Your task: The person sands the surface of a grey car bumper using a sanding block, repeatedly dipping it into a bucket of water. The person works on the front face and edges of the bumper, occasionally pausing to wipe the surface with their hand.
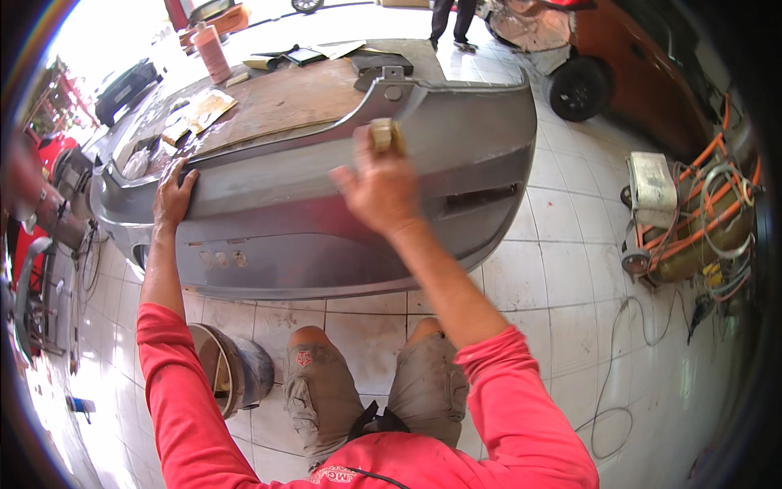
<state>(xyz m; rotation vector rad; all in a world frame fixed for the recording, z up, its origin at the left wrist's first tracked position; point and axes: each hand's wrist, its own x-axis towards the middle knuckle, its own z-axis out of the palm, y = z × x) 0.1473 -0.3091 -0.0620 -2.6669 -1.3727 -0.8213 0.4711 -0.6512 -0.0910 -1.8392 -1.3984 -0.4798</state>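
Note:
A grey car bumper (269,212), with a reddish patch near its middle, lies across a worktable in front of me. On its upper left edge rests my left hand (173,194), palm down and fingers stretched out, holding nothing. My right hand (383,183) is over the upper right part of the bumper, slightly blurred. It grips a small yellowish sanding block (383,134), partly covered by the fingers; the thumb sticks out to the left.
On the tabletop (285,102) behind the bumper are a pink bottle (211,53), crumpled paper (199,112) and dark sheets. A bucket (236,371) stands by my left leg. At right are a hose-draped cart (676,212) and an orange car (635,73). A person (450,20) stands beyond.

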